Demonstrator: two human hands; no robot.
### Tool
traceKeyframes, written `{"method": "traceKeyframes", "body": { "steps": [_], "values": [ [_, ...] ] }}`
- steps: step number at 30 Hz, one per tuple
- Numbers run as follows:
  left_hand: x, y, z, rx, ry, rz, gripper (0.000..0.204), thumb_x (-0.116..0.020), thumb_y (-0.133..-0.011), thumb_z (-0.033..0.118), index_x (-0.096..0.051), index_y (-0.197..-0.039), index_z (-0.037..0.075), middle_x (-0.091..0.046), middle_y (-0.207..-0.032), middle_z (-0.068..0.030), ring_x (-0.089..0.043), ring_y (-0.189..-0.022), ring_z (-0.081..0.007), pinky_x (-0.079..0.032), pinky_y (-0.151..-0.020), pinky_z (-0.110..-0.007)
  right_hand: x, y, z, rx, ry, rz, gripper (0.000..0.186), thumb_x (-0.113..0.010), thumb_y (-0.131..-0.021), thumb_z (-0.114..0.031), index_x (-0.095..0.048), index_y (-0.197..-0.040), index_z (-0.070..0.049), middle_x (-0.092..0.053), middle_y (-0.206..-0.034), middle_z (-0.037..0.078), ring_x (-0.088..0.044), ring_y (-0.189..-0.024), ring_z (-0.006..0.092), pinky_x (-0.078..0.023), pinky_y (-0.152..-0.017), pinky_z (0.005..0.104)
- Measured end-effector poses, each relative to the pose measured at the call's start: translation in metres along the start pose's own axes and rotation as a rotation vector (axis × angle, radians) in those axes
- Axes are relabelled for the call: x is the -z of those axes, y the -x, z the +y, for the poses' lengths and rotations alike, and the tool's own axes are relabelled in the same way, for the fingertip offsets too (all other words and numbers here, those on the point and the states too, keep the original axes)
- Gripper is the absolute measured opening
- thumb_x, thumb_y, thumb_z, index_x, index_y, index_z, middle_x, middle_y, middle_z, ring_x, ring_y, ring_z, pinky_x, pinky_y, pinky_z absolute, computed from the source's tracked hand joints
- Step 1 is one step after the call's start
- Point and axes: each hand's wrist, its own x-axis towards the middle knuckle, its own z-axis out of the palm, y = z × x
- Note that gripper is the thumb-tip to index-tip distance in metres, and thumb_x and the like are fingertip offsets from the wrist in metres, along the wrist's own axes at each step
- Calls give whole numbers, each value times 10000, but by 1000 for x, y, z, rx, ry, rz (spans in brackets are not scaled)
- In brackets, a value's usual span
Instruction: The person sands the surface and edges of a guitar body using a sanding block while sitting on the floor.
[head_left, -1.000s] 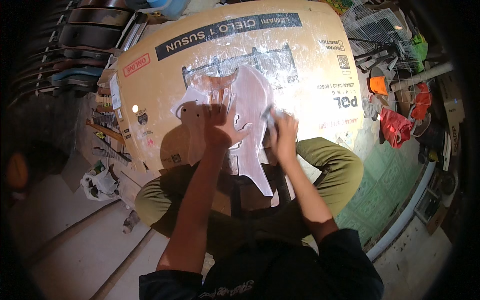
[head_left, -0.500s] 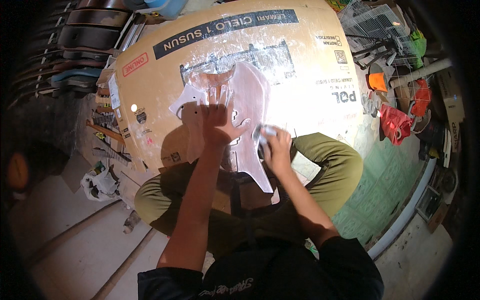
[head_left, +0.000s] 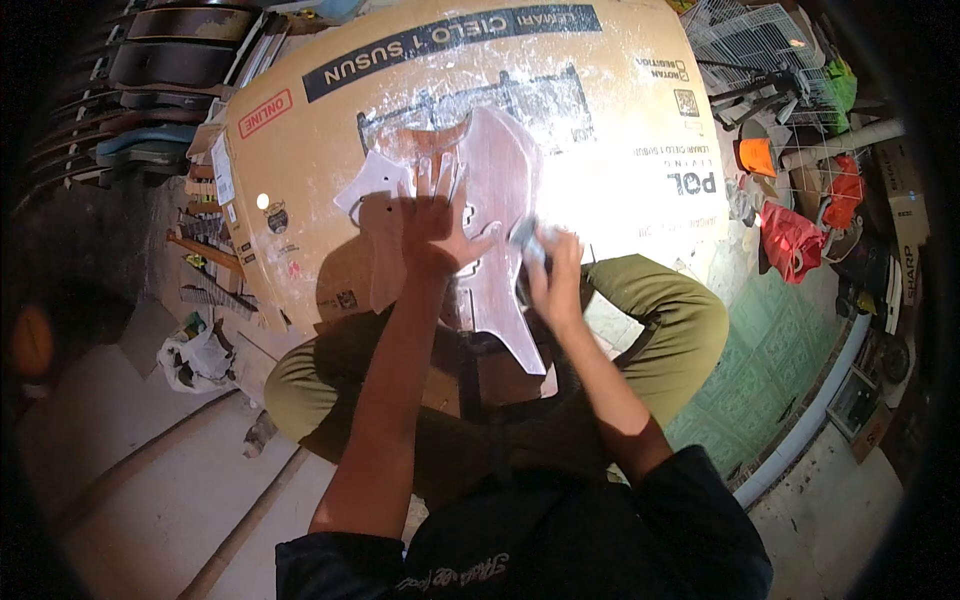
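Observation:
A pale pinkish wooden guitar body (head_left: 508, 180) with cutouts, small holes and white dust lies over a large cardboard sheet (head_left: 270, 170), its long horn reaching down above my lap. My left hand (head_left: 436, 230) lies open and flat on its middle, fingers spread toward the top. At the body's right edge my right hand (head_left: 555, 275) is closed on a small greyish pad (head_left: 530, 236), whose exact kind is hard to make out, pressed against the rim.
Stacked dark guitar bodies (head_left: 165, 65) stand upper left above wooden offcuts (head_left: 205, 245). A white bag (head_left: 190, 365) lies left. At right are a wire cage (head_left: 735, 50), an orange container (head_left: 755, 157), a red bag (head_left: 790, 240) and a long pipe (head_left: 805, 420). My crossed legs (head_left: 675, 340) surround the work.
My right hand has moved in leftward and down along the body's edge, then slightly upward. The body sits a little higher in the picture. My left hand stays spread on it.

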Motion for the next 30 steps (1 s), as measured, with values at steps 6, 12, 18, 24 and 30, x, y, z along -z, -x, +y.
{"method": "traceKeyframes", "body": {
  "steps": [6,12,18,24,30],
  "values": [
    [0,1,-6,23,-1,6,957,-728,-735,649,-504,-1489,105,-315,-1641,-131,-237,-1522,-389,-174,-1207,-633,2,23,-1,101,-45,-69,409,-684,-859,9,-587,-1254,-42,-560,-1217,234,-528,-1145,428,-399,-1022,499],
    [-1,-1,-6,-9,0,114,892,-742,-729,640,-580,-1421,100,-397,-1595,-131,-295,-1494,-400,-206,-1186,-639,-9,36,-6,54,-56,-8,396,-718,-848,14,-586,-1218,-33,-572,-1203,240,-524,-1140,416,-407,-1004,491],
    [-3,1,-4,-9,36,98,901,-724,-744,645,-556,-1442,101,-434,-1561,-121,-310,-1482,-400,-213,-1177,-635,-10,-38,-2,-107,-114,142,379,-661,-873,-38,-584,-1243,-14,-552,-1113,240,-505,-1047,424,-383,-948,521],
    [1,1,-4,-9,-41,126,908,-733,-726,647,-562,-1430,99,-485,-1498,-124,-422,-1374,-393,-235,-1170,-628,-20,55,-4,-14,-154,33,384,-696,-880,-44,-563,-1238,-7,-545,-1197,282,-526,-1167,465,-416,-1017,537],
    [8,0,6,70,18,-173,932,-724,-724,669,-551,-1442,101,-500,-1453,-144,-413,-1371,-395,-191,-1193,-633,-2,-73,-1,-109,-71,184,402,-631,-892,-42,-580,-1287,13,-558,-1140,242,-504,-1100,425,-372,-1002,491]
  ]
}}
